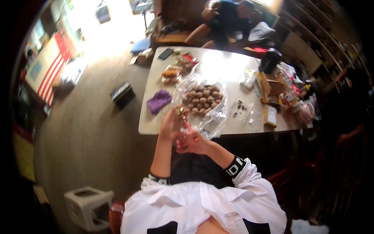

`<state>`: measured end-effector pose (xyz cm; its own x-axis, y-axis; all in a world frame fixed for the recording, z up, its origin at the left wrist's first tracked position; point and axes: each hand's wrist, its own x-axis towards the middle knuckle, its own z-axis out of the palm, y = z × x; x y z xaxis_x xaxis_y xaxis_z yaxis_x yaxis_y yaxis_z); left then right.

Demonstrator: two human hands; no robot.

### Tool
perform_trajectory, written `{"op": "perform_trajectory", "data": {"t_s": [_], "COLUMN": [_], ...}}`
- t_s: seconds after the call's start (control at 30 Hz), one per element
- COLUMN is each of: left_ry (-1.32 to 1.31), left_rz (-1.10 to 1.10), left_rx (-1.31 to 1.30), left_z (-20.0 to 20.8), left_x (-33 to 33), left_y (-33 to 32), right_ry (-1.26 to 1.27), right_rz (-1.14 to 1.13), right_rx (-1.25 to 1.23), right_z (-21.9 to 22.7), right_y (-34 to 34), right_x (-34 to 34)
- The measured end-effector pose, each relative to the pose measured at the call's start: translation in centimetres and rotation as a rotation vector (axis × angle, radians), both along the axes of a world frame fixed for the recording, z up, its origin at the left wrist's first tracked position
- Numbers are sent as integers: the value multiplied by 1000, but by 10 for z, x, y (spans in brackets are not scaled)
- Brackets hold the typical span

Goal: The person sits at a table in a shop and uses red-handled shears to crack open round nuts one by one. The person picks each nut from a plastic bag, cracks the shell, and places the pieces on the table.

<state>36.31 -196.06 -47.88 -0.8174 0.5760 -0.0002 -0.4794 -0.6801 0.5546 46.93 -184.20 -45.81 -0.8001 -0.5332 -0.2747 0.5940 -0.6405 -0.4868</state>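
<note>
Pinching small brown nut (pixel 181 112), left hand (pixel 171 125) raised; right hand (pixel 193 142) closed around red-handled tool (pixel 188 128). Risk: blade slips toward fingers; nut drops beyond table (pixel 150 121) edge.

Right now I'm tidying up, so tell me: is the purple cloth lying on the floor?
No, the purple cloth lies on the table, near its left edge beside the clear bag of brown round pieces.

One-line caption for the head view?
Left hand holds a small brown item, right hand a red tool, before bagged brown balls.
</note>
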Motion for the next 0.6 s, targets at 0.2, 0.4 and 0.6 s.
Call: {"op": "perform_trajectory", "data": {"t_s": [0.2,0.4,0.6], "left_ry": [12,63,2], "left_rz": [30,65,-234], "left_rx": [-24,-419,-310], "left_z": [6,-11,-6], "left_x": [3,9,18], "left_y": [7,12,8], "right_ry": [5,339,682], "right_rz": [-19,-165,-327], "right_rx": [105,846,1400], "right_z": [-28,-5,-29], "right_y": [2,2,7], "right_x": [0,-15,-33]}}
